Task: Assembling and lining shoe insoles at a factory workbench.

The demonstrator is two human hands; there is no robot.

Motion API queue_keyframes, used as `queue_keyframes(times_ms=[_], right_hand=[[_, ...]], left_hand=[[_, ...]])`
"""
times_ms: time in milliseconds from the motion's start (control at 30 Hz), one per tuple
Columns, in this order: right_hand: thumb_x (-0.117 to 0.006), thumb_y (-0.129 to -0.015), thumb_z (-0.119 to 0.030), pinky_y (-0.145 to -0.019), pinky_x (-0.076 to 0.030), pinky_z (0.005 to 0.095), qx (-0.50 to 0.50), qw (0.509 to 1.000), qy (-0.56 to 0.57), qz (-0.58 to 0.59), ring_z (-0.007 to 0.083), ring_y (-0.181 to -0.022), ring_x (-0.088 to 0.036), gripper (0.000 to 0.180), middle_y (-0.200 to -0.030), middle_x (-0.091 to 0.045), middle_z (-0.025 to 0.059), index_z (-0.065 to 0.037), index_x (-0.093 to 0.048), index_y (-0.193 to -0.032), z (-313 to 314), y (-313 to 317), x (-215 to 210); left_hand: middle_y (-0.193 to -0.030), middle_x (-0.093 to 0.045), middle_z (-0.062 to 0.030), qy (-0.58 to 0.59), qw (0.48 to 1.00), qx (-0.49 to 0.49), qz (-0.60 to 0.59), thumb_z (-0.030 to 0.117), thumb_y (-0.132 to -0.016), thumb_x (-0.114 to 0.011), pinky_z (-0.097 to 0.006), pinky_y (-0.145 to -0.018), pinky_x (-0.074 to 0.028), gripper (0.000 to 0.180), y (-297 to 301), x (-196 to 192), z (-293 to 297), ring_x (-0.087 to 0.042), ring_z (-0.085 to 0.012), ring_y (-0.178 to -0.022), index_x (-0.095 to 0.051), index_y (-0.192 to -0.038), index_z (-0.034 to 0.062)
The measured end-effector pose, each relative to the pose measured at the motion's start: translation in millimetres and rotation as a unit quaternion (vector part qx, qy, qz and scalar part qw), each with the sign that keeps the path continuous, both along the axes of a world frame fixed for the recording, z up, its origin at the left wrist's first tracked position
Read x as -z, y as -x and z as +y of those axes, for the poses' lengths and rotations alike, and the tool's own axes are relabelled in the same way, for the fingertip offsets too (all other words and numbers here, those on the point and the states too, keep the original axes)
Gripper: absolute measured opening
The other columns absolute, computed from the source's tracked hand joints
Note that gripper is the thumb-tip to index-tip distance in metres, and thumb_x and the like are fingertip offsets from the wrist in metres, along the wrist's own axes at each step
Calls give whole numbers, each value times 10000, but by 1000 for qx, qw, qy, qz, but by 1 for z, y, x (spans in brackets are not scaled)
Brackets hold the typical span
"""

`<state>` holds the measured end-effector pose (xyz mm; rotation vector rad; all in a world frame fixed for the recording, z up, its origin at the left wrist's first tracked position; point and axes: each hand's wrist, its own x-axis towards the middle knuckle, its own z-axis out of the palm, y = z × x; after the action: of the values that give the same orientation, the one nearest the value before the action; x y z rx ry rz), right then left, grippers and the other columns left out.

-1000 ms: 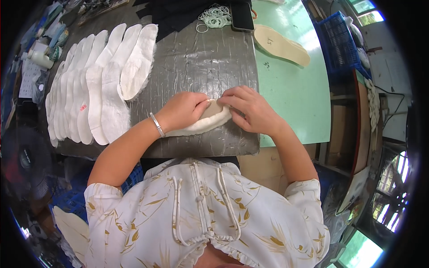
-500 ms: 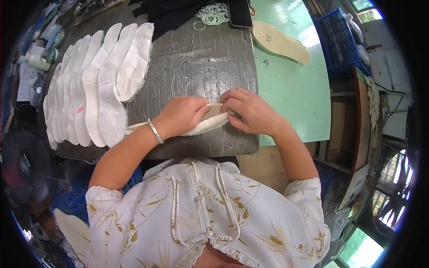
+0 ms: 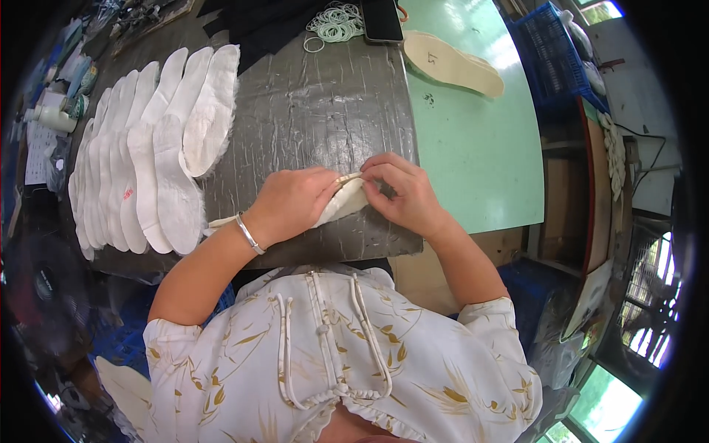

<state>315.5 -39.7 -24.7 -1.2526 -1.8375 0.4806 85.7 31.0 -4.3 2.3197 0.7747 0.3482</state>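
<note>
Both of my hands grip a cream insole [image 3: 341, 205] with a fuzzy lining, held on edge just above the near part of the dark table. My left hand [image 3: 292, 203] wraps its middle, and the insole's narrow end pokes out past my wrist. With thumb and fingertips my right hand [image 3: 399, 190] pinches the other end. My fingers hide much of the insole. Left of my hands, several white fuzzy insoles [image 3: 173, 177] lie overlapping in two rows, one with a small red mark.
A green board [image 3: 480, 155] adjoins the dark table [image 3: 310, 111] on the right, with beige insoles [image 3: 450, 65] on it. Pale rubber bands [image 3: 336, 23] and a black phone [image 3: 382, 21] lie at the far edge. A blue crate [image 3: 550, 52] stands far right, a fan [image 3: 52, 284] at left.
My right hand has shifted slightly left and turned, bringing its fingertips closer to my left hand. The inner face of the insole shows less now. The whole view has swung a little.
</note>
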Motion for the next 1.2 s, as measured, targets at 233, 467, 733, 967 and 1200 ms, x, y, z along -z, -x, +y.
queue_keyframes(times_ms=[233, 467, 733, 967, 1200], right_hand=[[-769, -776, -5, -633, -570, 323, 50, 998, -25, -12, 222, -733, -695, 162, -940, -712, 67, -46, -678, -904, -6, 4, -4], [-763, -786, 12, -621, -564, 309, 85, 996, -27, -2, 203, -724, -691, 162, -928, -706, 73, -40, -666, -905, -13, 9, 0], [-735, -861, 2, -815, -571, 347, -23, 991, 19, 132, 279, -979, -698, 323, -1105, -702, 127, -31, -668, -1175, -28, -4, -16], [-787, -813, 11, -774, -581, 344, 14, 995, -49, 89, 266, -940, -699, 336, -1088, -706, 116, -38, -715, -1137, -40, -1, -17], [-819, -782, -47, -725, -561, 361, 6, 998, -35, 46, 261, -869, -680, 304, -1016, -712, 76, -69, -740, -1074, -40, 2, -22]], left_hand=[[-1057, -719, -187, 227, 972, 20, -56, 280, -1059, -528, -353, -822, -534, 366, 1, -14, 1, -706, -303, -923, -667, -1250, 1], [-951, -709, -163, 107, 994, 7, -34, 125, -942, -651, -374, -703, -533, 275, -2, -8, -6, -681, -326, -773, -705, -1198, 41], [-962, -720, -118, -15, 999, -7, -47, 68, -928, -632, -378, -728, -489, 228, 14, -15, -16, -669, -308, -798, -705, -1142, 36], [-1074, -754, -89, -105, 990, 12, -93, 52, -935, -641, -375, -827, -495, 216, 20, -18, -28, -717, -273, -940, -698, -1143, 45], [-1098, -746, -70, -134, 988, 20, -75, 16, -807, -705, -381, -833, -481, 372, 17, -14, -33, -707, -249, -927, -690, -1175, 69]])
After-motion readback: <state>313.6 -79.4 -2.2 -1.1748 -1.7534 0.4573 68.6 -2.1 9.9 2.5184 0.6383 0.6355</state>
